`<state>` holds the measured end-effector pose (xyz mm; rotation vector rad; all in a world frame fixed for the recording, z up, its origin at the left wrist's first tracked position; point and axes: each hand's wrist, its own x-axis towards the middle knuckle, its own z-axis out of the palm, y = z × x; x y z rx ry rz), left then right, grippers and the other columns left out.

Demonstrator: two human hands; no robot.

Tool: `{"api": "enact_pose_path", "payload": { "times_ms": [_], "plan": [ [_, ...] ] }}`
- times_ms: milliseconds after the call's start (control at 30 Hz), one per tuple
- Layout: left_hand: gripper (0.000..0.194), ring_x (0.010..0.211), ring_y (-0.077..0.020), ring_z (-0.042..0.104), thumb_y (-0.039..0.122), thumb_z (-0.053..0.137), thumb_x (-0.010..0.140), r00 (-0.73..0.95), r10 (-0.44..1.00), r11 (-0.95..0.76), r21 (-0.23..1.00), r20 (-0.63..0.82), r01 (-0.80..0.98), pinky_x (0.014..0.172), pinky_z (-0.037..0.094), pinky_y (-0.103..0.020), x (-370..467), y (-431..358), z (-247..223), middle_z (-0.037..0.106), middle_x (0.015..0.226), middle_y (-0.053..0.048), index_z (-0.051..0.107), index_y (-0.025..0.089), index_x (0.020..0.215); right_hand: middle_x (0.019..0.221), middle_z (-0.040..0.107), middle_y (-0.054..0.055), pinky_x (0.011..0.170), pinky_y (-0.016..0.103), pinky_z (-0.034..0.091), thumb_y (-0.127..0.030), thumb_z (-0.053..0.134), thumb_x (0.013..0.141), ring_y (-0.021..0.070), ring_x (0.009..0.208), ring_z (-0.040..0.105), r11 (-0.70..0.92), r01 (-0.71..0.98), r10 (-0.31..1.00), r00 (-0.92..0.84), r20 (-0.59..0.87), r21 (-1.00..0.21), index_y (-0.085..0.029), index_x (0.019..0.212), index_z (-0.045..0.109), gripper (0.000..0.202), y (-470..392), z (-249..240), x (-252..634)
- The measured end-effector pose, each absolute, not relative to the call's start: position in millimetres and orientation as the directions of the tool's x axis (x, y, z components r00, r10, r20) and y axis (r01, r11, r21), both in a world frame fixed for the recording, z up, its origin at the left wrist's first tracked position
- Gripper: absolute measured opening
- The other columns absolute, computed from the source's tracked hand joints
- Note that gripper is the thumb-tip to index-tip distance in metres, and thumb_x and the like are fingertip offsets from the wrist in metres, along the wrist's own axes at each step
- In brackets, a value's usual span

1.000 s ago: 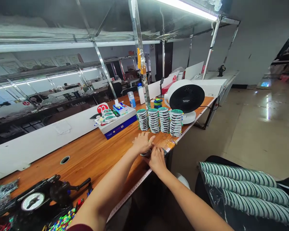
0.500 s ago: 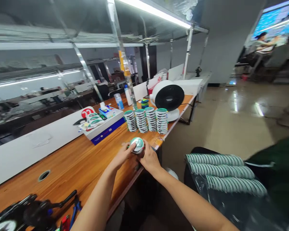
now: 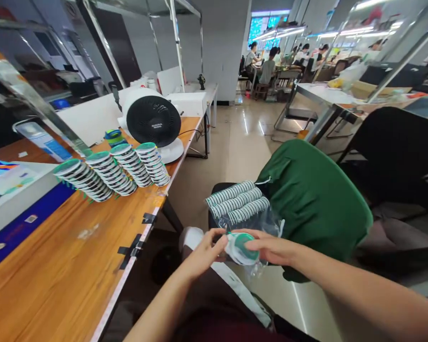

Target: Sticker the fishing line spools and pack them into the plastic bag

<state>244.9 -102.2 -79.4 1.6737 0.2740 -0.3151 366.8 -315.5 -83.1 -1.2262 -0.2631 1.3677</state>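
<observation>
Over my lap, my left hand and my right hand hold a round green-and-white spool between them. My right thumb presses on its green face, while the fingers of my left hand grip its left edge. Just beyond my hands, several rows of similar spools lie on their sides on a chair, partly in clear plastic. On the wooden table to the left stand several stacks of spools with green tops, leaning in this view.
A black-and-white fan stands behind the stacks. A blue-and-white box lies at the left. The chair's back has a green cover. Black tape marks the table edge. Several people work at far tables.
My view has turned right. Both hands have moved from above the table edge to over my lap, near the chair, still holding a spool.
</observation>
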Motion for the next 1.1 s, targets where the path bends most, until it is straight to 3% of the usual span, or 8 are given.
{"api": "enact_pose_path", "payload": {
  "times_ms": [100, 200, 300, 367, 500, 767, 1000, 1100],
  "plan": [
    [0.060, 0.126, -0.0289, 0.054, 0.066, 0.041, 0.094, 0.917, -0.153, -0.401, 0.871, -0.368, 0.283, 0.105, 0.046, -0.045, 251, -147, -105, 0.050, 0.135, -0.016, 0.062, 0.023, 0.130, 0.142, 0.054, 0.013, 0.098, 0.039, 0.049, -0.045, 0.077, 0.065, 0.0286, 0.123, 0.058, -0.348, -0.548, 0.774, 0.291, -0.563, -0.761, -0.021, 0.141, 0.052, 0.083, -397, -110, 373],
    [0.055, 0.126, -0.0366, 0.055, 0.063, 0.051, 0.092, 0.804, -0.268, -0.765, 0.624, -0.531, 0.157, 0.105, 0.044, -0.055, 252, -189, -123, 0.057, 0.131, -0.018, 0.063, 0.028, 0.133, 0.138, 0.056, 0.017, 0.110, 0.042, 0.041, -0.039, 0.074, 0.063, 0.0296, 0.129, 0.054, -0.551, -0.286, 0.655, 0.434, -0.618, -0.784, -0.013, 0.144, 0.048, 0.089, -444, -151, 366],
    [0.056, 0.110, -0.0397, 0.064, 0.057, 0.055, 0.093, 0.794, -0.229, -0.936, 0.353, -0.563, -0.020, 0.090, 0.053, -0.053, 261, -220, -140, 0.066, 0.114, -0.024, 0.066, 0.012, 0.125, 0.141, 0.052, 0.022, 0.115, 0.044, 0.035, -0.027, 0.073, 0.055, 0.0314, 0.129, 0.052, -0.630, -0.015, 0.591, 0.639, -0.492, -0.776, -0.008, 0.143, 0.044, 0.095, -442, -207, 358],
    [0.042, 0.104, -0.0364, 0.067, 0.041, 0.053, 0.098, 0.817, -0.262, -0.948, 0.296, -0.514, -0.118, 0.086, 0.055, -0.047, 272, -228, -151, 0.068, 0.106, -0.024, 0.068, 0.006, 0.113, 0.141, 0.051, 0.023, 0.115, 0.044, 0.035, -0.026, 0.071, 0.056, 0.0315, 0.131, 0.051, -0.569, 0.054, 0.586, 0.727, -0.358, -0.821, -0.008, 0.140, 0.045, 0.089, -421, -244, 360],
    [0.028, 0.101, -0.0313, 0.068, 0.009, 0.043, 0.096, 0.811, -0.351, -0.924, 0.315, -0.467, -0.218, 0.085, 0.056, -0.043, 283, -221, -161, 0.069, 0.104, -0.021, 0.067, 0.005, 0.109, 0.140, 0.052, 0.023, 0.113, 0.046, 0.037, -0.029, 0.072, 0.063, 0.0302, 0.130, 0.053, -0.487, 0.061, 0.554, 0.792, -0.254, -0.871, -0.012, 0.141, 0.040, 0.087, -369, -293, 385],
    [0.029, 0.087, -0.0262, 0.069, 0.010, 0.049, 0.087, 0.819, -0.443, -0.871, 0.390, -0.364, -0.298, 0.070, 0.058, -0.036, 271, -215, -181, 0.063, 0.112, -0.014, 0.058, 0.010, 0.115, 0.128, 0.061, 0.016, 0.104, 0.041, 0.048, -0.047, 0.072, 0.063, 0.0280, 0.117, 0.061, -0.258, 0.012, 0.658, 0.734, -0.167, -0.966, -0.017, 0.132, 0.046, 0.079, -300, -332, 426],
    [0.025, 0.094, -0.0223, 0.068, 0.015, 0.054, 0.090, 0.789, -0.464, -0.833, 0.502, -0.403, -0.233, 0.080, 0.056, -0.030, 266, -202, -199, 0.064, 0.115, -0.009, 0.064, 0.017, 0.113, 0.140, 0.041, 0.020, 0.116, 0.053, 0.031, -0.035, 0.065, 0.072, 0.0376, 0.136, 0.039, -0.480, 0.196, 0.332, 0.943, 0.030, -0.855, -0.018, 0.138, 0.036, 0.074, -257, -323, 388],
    [0.025, 0.097, -0.0207, 0.068, 0.014, 0.054, 0.091, 0.806, -0.425, -0.827, 0.540, -0.412, -0.160, 0.085, 0.055, -0.028, 261, -194, -206, 0.065, 0.116, -0.006, 0.067, 0.020, 0.111, 0.133, 0.041, 0.022, 0.108, 0.059, 0.037, -0.040, 0.064, 0.077, 0.0448, 0.126, 0.045, -0.590, 0.218, 0.282, 0.958, 0.055, -0.778, -0.015, 0.142, 0.034, 0.076, -246, -322, 376]
  ]
}}
